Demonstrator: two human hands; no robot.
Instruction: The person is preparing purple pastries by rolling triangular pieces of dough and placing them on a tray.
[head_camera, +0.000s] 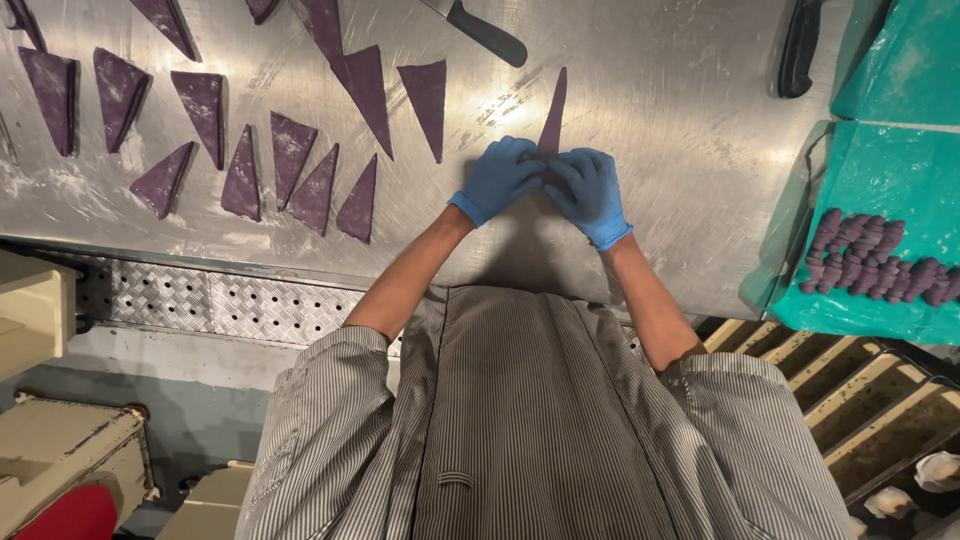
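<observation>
Long, narrow purple dough triangle lies flat on the floury stainless steel worktop, tip pointing away from the person, wide end hidden under the fingers. Left hand in blue glove and right hand in blue glove meet at that wide end, fingertips curled down and pinching the dough edge between them; exact fold under the fingers not visible. Left of the hands: scattered batch of cut purple dough triangles, well apart from the one being worked. Far side: black-handled knife just beyond the triangle's tip, not touching; a second black handle near the right edge. Right: teal-lined tray with a row of rolled purple dough pieces. Nothing lies between hands and triangle.
</observation>
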